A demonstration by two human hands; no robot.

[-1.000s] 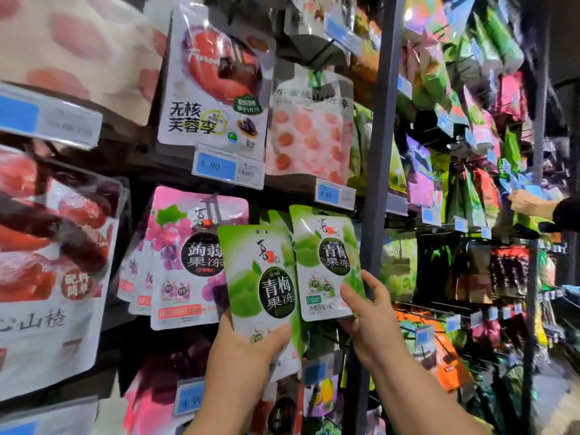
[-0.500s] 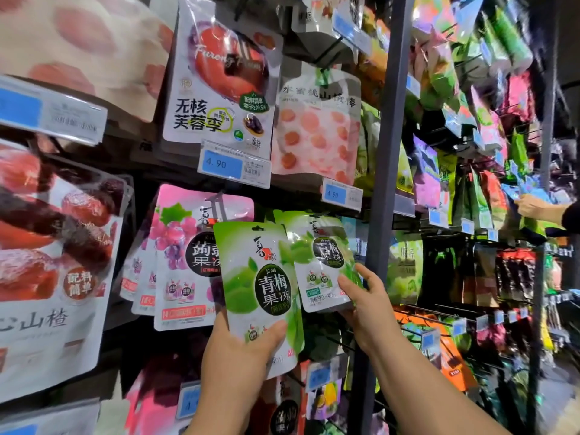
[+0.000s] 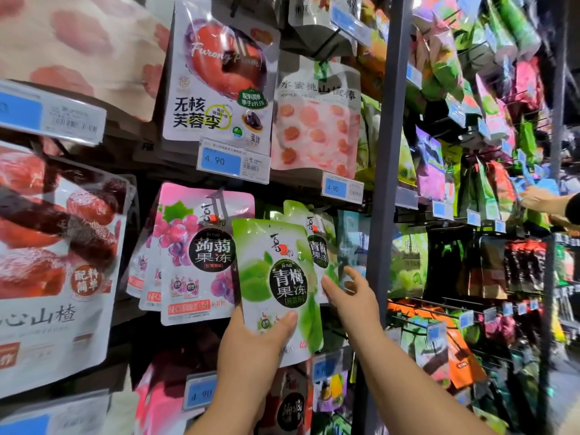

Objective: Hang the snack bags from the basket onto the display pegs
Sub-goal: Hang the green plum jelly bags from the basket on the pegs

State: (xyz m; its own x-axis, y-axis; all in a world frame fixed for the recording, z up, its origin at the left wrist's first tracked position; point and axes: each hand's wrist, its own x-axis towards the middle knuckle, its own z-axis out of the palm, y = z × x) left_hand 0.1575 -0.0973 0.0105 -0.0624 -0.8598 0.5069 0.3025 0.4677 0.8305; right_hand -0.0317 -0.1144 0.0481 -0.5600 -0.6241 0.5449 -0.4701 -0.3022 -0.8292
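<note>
My left hand (image 3: pixel 254 343) gripped front green bag (image 3: pixel 273 277) by bottom edge, frame centre. My right hand (image 3: pixel 354 298) open, fingers spread, touching rear green bag (image 3: pixel 320 246).

Shiny plastic green bag (image 3: pixel 276 277), shiny pink bag (image 3: pixel 201 252), smooth grey metal post (image 3: pixel 387 152), thin black metal pegs (image 3: pixel 326 47), flat paper price tags (image 3: pixel 233 160)

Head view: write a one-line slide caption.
Left hand holds a green jelly bag while the right hand touches a matching bag behind it.
</note>
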